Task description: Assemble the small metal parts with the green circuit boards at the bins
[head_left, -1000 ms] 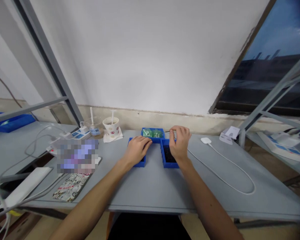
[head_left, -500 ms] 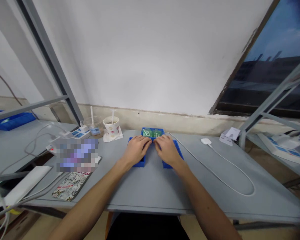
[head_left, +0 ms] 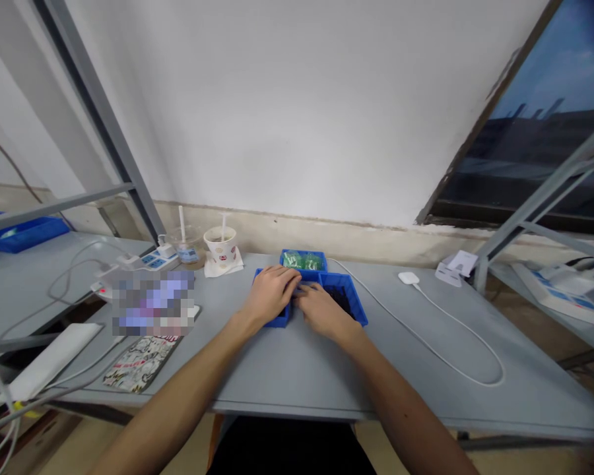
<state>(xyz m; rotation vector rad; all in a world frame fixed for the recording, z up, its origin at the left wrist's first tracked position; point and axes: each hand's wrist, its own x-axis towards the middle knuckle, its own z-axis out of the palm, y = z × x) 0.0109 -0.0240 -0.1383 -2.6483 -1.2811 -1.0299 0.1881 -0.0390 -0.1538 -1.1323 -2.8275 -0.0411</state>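
My left hand [head_left: 270, 291] is over the left blue tray [head_left: 276, 322], fingers bent and pressed together, and covers most of that tray. Close beside its fingertips, my right hand [head_left: 324, 313] points inward with its fingers closed. Whatever the fingers hold, if anything, is too small or hidden to make out. To the right of that hand stands another blue tray [head_left: 359, 310] with small black parts [head_left: 340, 297] inside. Behind both hands, a third blue tray [head_left: 321, 254] contains green pieces [head_left: 301, 261] that look like circuit boards in clear wrapping.
At left are a paper cup [head_left: 221, 249] on a napkin, a clear plastic cup [head_left: 191, 254], a power strip [head_left: 161, 260] and a patterned flat item [head_left: 141, 363]. A white cable with a charger puck [head_left: 408, 278] loops across the grey table [head_left: 426, 382] at right. A wall stands behind.
My right hand has shifted down and left, off the right tray, so its black parts now show. My left hand has stayed nearly in place. The view has tilted slightly.
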